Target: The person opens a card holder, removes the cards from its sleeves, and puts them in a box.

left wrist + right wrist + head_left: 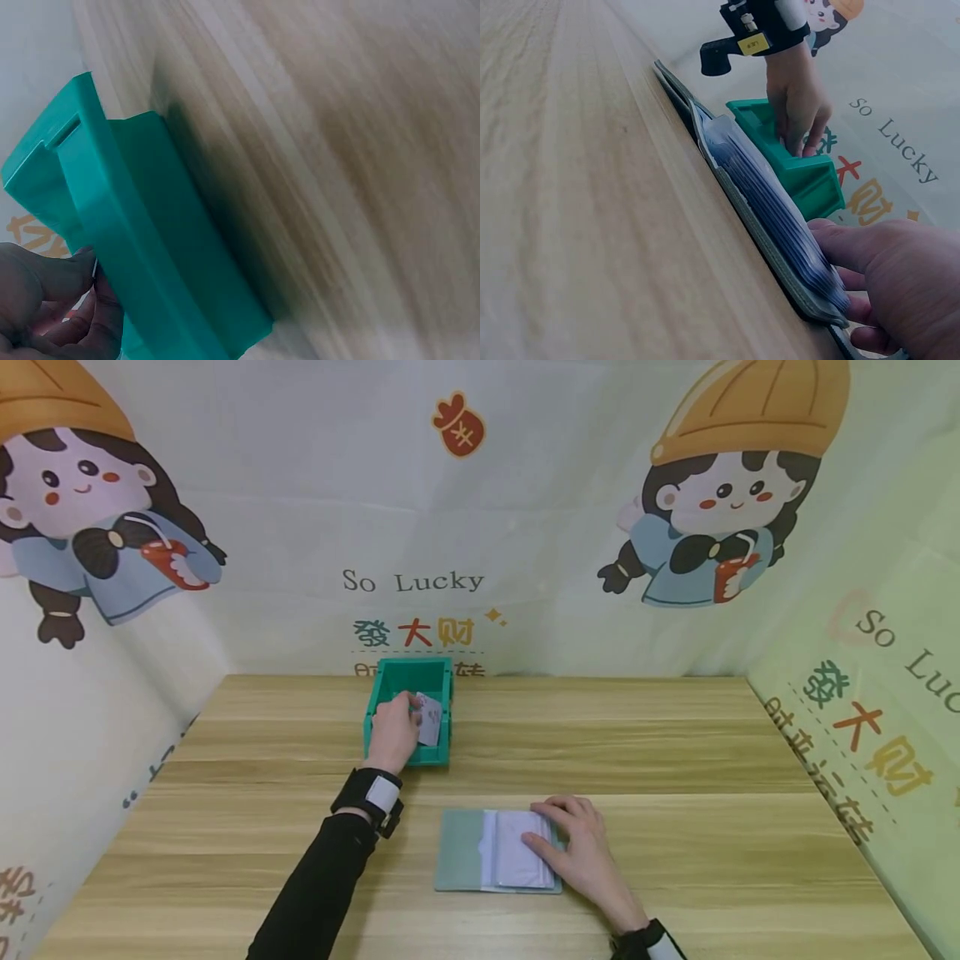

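In the head view my left hand [393, 731] reaches into a green plastic bin [446, 752]. Its thumb and fingers pinch the edge of a small printed card [430, 720]; the left wrist view shows only a thin white edge between the fingertips. Nearer to me lies an open card holder [460, 850] with a grey-green cover and a stack of clear sleeves [521, 852]. My right hand [581, 847] holds its right side, thumb on the sleeves and fingers curled at their edge. The right wrist view shows the sleeve edges [769, 202] fanned in layers.
The wooden table [675, 743] carries the bin at its back, left of centre, and the card holder in front. A printed cloth [540, 527] with cartoon figures hangs behind and along the sides. Black straps with devices [371, 797] sit on both wrists.
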{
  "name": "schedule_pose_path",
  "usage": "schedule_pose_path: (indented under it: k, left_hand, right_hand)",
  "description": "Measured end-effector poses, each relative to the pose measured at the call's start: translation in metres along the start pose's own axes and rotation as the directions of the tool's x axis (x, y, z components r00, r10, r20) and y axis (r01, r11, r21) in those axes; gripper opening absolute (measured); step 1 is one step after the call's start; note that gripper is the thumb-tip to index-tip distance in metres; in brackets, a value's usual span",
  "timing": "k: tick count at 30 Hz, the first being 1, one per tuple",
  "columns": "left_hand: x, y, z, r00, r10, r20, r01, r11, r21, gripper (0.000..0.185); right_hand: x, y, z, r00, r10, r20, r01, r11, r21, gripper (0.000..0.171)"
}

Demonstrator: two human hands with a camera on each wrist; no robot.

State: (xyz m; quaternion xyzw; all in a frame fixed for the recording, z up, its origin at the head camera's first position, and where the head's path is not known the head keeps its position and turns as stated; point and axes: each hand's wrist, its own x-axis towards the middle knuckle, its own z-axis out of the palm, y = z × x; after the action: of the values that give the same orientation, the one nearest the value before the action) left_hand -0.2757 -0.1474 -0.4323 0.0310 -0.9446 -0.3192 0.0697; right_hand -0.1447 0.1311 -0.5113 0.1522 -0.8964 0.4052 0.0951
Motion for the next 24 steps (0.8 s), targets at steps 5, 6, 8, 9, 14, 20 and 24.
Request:
schedule_pose_path:
  k: [5,6,8,9,14,20,24]
  left_hand:
    - [-0.001,-0.001,0.004,1.000,0.004,0.001,-0.004,1.000,0.021,0.020]
    - [-0.001,-0.002,0.004,1.000,0.007,0.000,-0.007,1.000,0.024,0.020]
    - [-0.001,-0.003,0.006,1.000,0.008,0.000,-0.008,0.999,0.033,0.021]
    - [-0.001,-0.003,0.007,1.000,0.008,0.001,-0.008,0.999,0.036,0.021]
    - [-0.003,-0.004,0.010,1.000,0.008,0.013,-0.009,0.996,0.084,0.020]
    - [-0.004,0.000,0.010,0.996,-0.041,0.084,0.029,0.990,0.141,0.014]
    - [-0.006,0.000,0.012,0.994,-0.055,0.092,0.040,0.987,0.152,0.015]
  right_hand:
    - [0.000,-0.001,0.000,1.000,0.002,-0.005,-0.002,1.000,0.008,0.035]
    - [0.000,-0.001,0.000,1.000,0.003,-0.005,-0.003,1.000,0.008,0.034]
    - [0.000,-0.001,0.000,1.000,0.008,-0.002,-0.008,1.000,0.006,0.034]
    - [0.000,-0.001,0.000,1.000,0.010,-0.001,-0.010,1.000,0.004,0.034]
    - [0.001,-0.001,0.000,1.000,0.005,-0.002,-0.005,1.000,0.006,0.035]
    - [0.000,0.000,0.000,0.999,-0.021,-0.025,0.021,1.000,0.012,0.035]
    - [-0.001,0.001,0.001,1.000,-0.020,-0.018,0.020,1.000,0.014,0.035]
